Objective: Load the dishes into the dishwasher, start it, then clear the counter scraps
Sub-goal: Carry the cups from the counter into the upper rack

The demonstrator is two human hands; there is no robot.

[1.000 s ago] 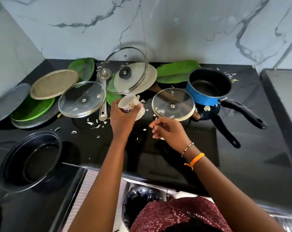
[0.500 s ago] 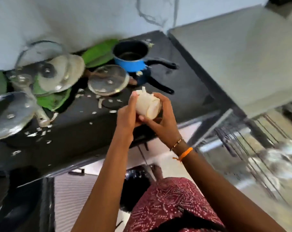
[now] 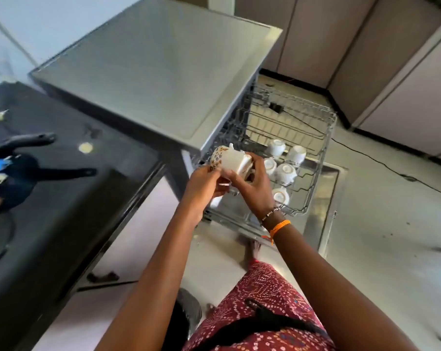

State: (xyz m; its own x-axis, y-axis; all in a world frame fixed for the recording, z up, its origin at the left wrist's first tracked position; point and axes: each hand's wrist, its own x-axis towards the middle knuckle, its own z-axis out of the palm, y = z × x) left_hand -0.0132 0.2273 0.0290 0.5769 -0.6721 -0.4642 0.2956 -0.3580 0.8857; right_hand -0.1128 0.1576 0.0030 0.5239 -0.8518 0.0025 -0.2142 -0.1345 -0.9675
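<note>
Both hands, left hand (image 3: 204, 184) and right hand (image 3: 252, 188), hold a white teacup (image 3: 231, 160) sideways, fingers curled around it, above the dishwasher rack (image 3: 323, 158) with five upturned cups (image 3: 285, 173).

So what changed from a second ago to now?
The cup left the counter: first in the left hand alone, it is now gripped by both, the right hand joining, and was carried right to above the pulled-out dishwasher rack. The view swung with it. The rack's white cups sit upside down.
</note>
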